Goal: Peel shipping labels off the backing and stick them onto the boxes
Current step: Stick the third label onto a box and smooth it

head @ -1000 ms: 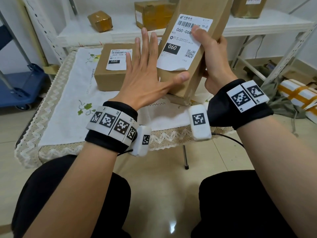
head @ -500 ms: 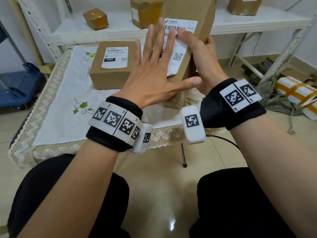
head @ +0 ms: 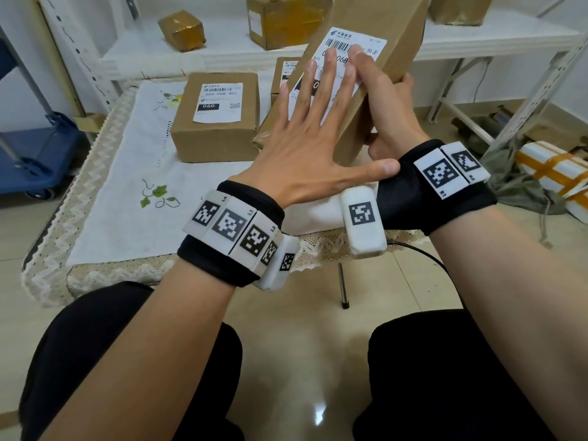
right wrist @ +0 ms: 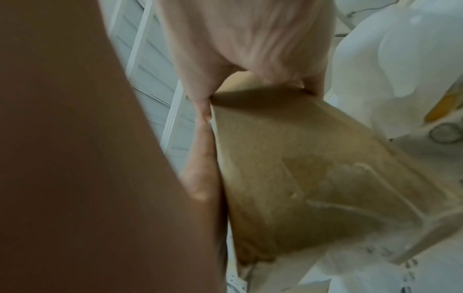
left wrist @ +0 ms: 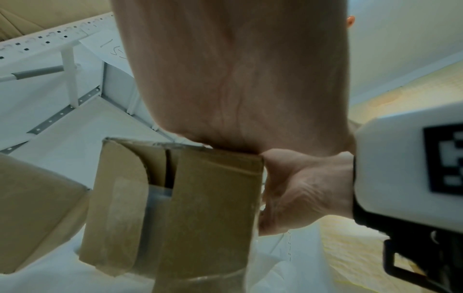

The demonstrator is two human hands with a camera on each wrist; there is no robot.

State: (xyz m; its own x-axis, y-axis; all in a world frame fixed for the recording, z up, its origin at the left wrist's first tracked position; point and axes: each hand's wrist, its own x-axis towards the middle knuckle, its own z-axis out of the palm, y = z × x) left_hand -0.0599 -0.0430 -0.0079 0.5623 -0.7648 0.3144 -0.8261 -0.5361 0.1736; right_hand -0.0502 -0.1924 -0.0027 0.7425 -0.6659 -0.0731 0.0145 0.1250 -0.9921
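A tall brown box stands tilted above the table's right side, with a white shipping label on its front face. My right hand grips the box's right edge, thumb on the label's upper part and fingers behind the box. My left hand lies flat on the label with straight, spread fingers, hiding its lower half. The left wrist view shows my left palm against the box's top edge. In the blurred right wrist view, my right hand holds the box.
A labelled brown box sits on the cloth-covered table, with another box behind my left hand. A white shelf behind holds several parcels. A blue cart stands at the left; a taped white parcel lies on the floor at the right.
My left hand moved from beside the label onto it and slid up along it, fingers straight. My right hand kept hold of the box, thumb on the label's top.
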